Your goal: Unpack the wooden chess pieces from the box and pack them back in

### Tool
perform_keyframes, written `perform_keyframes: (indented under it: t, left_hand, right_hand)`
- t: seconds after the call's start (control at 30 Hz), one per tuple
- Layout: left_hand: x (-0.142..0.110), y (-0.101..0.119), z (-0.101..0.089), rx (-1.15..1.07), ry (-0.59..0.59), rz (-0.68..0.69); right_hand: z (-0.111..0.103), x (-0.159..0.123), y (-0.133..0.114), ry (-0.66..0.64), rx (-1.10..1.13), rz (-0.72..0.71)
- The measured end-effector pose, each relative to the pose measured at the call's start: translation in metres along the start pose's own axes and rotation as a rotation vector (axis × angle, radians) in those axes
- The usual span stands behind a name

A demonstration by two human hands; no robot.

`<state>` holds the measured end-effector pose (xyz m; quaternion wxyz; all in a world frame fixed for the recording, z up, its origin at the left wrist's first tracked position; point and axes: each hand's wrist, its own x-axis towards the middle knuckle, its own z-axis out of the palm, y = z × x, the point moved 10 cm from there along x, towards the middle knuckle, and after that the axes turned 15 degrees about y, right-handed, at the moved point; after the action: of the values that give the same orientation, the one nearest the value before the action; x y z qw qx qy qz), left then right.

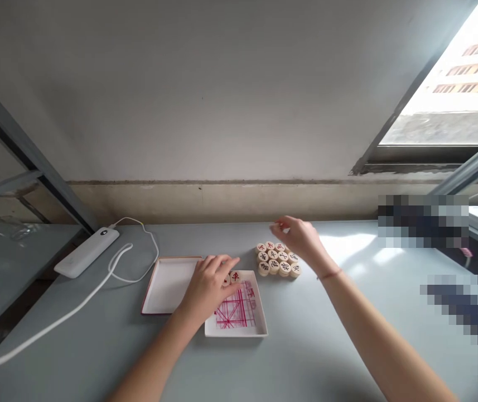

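Note:
My left hand (pixel 209 282) reaches over the far left part of a white box tray (pixel 261 321), its thumb and fingers apart around a couple of round Chinese chess pieces (pixel 235 276) with red characters. It partly hides them. Pink-red lined markings show on the tray's floor. Pinched fingers of my right hand (pixel 299 237) hold what looks like a pale Chinese chess piece (pixel 276 225), mostly covered by the fingers. Just below that hand, stacked Chinese chess pieces (pixel 273 255) stand in rows on the table, some marked in red, others in black.
A white box lid (pixel 172 287) lies left of the tray, partly under my left wrist. Farther left are a white power bank (pixel 88 251) and a white cable (pixel 71 310). The wall (pixel 222 204) borders the grey table (pixel 305 346); blurred patches cover things at right.

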<state>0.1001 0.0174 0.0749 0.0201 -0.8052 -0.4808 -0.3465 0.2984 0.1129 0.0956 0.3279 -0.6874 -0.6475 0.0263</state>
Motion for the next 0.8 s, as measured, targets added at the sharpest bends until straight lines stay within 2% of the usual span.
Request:
perform_keyframes:
  t: [0.03, 0.1, 0.17, 0.23, 0.4, 0.53, 0.67, 0.8]
  left_hand:
    - [0.0, 0.005, 0.0, -0.037, 0.013, 0.013]
    - [-0.001, 0.013, 0.0, -0.101, 0.041, 0.017]
    - [-0.002, 0.02, 0.002, -0.153, 0.056, 0.017]
    - [-0.003, 0.025, 0.005, -0.189, 0.058, 0.008]
    - [-0.002, 0.019, 0.007, -0.212, 0.054, -0.084]
    - [0.002, 0.018, 0.011, -0.168, 0.026, -0.106]
    - [0.007, 0.032, 0.017, -0.113, -0.013, 0.016]
    - [0.009, 0.035, 0.024, -0.036, -0.075, 0.057]
  right_hand:
    - [-0.001, -0.016, -0.016, -0.027, 0.164, -0.043]
    - [0.01, -0.054, -0.045, -0.209, 0.411, -0.119]
    - [0.017, -0.084, -0.06, -0.318, 0.575, -0.128]
    - [0.022, -0.1, -0.065, -0.369, 0.661, -0.116]
    - [0.028, -0.095, -0.05, -0.39, 0.747, -0.004]
    - [0.025, -0.081, -0.032, -0.303, 0.806, 0.105]
    - [0.022, -0.079, -0.034, -0.271, 0.818, 0.069]
    - [0.021, -0.082, -0.037, -0.262, 0.751, -0.002]
